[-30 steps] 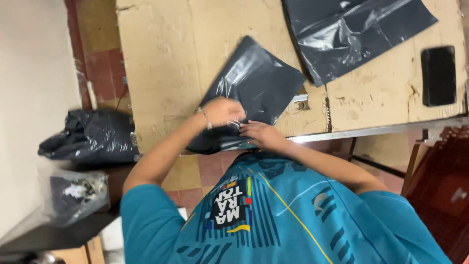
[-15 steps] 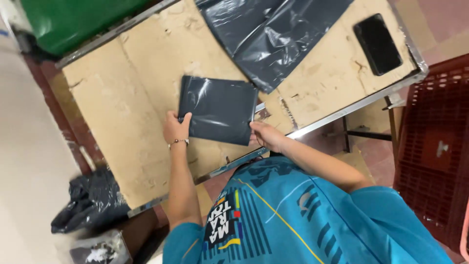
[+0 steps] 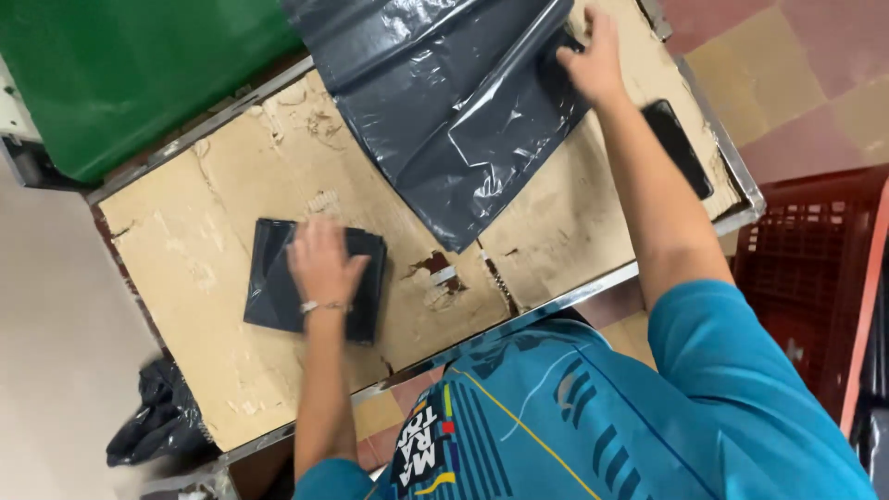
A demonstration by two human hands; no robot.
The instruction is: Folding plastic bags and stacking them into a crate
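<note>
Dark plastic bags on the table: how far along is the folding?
Done: one folded bag lies flat on the cardboard-covered table, with the left hand pressing on it. In hand: the right hand rests on the large unfolded bag. Left: that bag is spread open, not yet folded.

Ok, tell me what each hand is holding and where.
Left hand presses flat on the folded dark bag, gripping nothing. Right hand grips the loose bag at its edge.

The left hand (image 3: pixel 324 264) presses flat on a folded dark bag (image 3: pixel 273 287) at nine o'clock on the cardboard-topped table (image 3: pixel 222 185). At one o'clock, the right hand (image 3: pixel 593 60) touches loose grey plastic sheets (image 3: pixel 444 102); beside it lies a black phone (image 3: pixel 681 148).
</note>
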